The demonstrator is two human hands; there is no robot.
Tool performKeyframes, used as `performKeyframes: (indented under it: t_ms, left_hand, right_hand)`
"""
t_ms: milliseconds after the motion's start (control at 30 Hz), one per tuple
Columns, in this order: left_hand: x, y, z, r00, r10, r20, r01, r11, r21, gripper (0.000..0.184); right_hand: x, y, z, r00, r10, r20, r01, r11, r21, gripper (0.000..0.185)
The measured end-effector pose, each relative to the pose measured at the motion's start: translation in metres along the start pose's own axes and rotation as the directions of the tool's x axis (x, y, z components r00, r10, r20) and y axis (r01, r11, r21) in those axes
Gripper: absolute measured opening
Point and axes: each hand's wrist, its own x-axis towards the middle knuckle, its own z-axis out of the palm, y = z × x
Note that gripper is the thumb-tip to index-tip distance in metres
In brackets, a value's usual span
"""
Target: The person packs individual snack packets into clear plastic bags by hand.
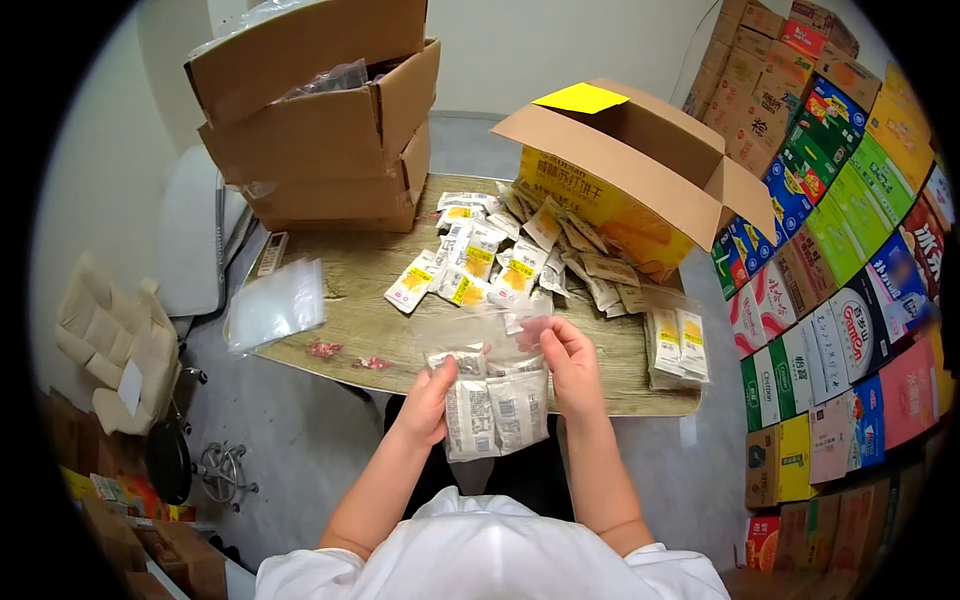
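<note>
On the brown wood-grain desk, a stack of clear, flat plastic bags lies at the left edge, overhanging it slightly. Just beyond it rests a small, pale, oblong device with keys. Large, open brown cardboard boxes, stacked, occupy the far left corner. Next, in front of the middle of the near edge, the left hand has its grip clamped, thumb in front, on the left side of a clear plastic pouch filled with white printed packets. Between this pouch and the far edge spreads a loose heap of white-and-yellow packets. The right hand has its grip pinched together on the pouch's upper right part. An open brown cardboard carton with yellow printed sides stands at the far right corner, beside the heap. Near the near right corner lies another clear pouch of white-and-yellow packets.
</note>
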Motion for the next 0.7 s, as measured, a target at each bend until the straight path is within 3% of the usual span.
performKeyframes:
  t_ms: [167,300,367,700]
  left_hand:
    - [0.005,0.004,0.0,0.998,0.037,0.048,-0.042,0.993,0.111,0.044]
    - [0.01,0.011,0.002,0.997,0.081,0.016,-0.082,0.989,0.119,0.044]
    - [0.016,0.017,0.003,0.953,0.278,0.123,-0.302,0.909,0.288,0.04]
    - [0.032,0.027,0.015,0.93,0.34,0.14,-0.368,0.842,0.394,0.04]
  right_hand:
    - [0.01,-0.005,0.005,0.984,-0.051,-0.17,0.065,0.995,0.077,0.012]
    - [0.013,-0.01,0.008,0.981,-0.114,-0.158,0.131,0.986,0.105,0.011]
    - [0.013,-0.01,0.011,0.973,-0.128,-0.194,0.153,0.981,0.118,0.011]
    - [0.017,0.0,0.003,0.945,-0.253,-0.21,0.275,0.958,0.086,0.011]
